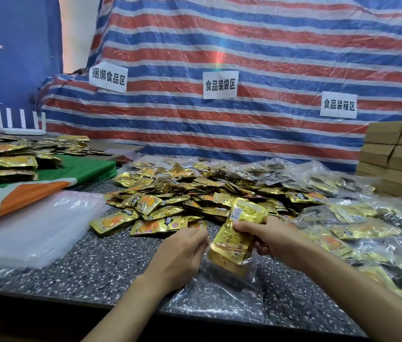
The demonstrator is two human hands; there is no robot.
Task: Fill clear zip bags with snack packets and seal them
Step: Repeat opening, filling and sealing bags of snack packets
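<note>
Near the front edge of the speckled desk [96,267], about midway along it, the right hand [269,239] grips a bunch of gold snack packets [232,245]. Its thumb lies across their face and its fingers curl behind them. The lower ends of the packets sit inside the mouth of a clear zip bag [219,292], and the rest of the bag lies crumpled on the desk toward the front edge. The left hand [182,257] is just beside the bunch on its left, fingers curled. It seems to pinch the lip of the bag, though the clear film is hard to make out there. Beyond both hands a pile of loose packets [182,193] spreads across the middle of the desk. Filled bags [367,230] are heaped along the right side. A stack of empty clear bags [30,230] lies flat toward the left edge, with a green, white and orange cloth [47,178] behind it carrying more packets. Cardboard boxes [397,154] are stacked at the far right corner. A striped tarp [244,58] hangs along the back of the desk, with three paper signs [220,85] fixed to it.
</note>
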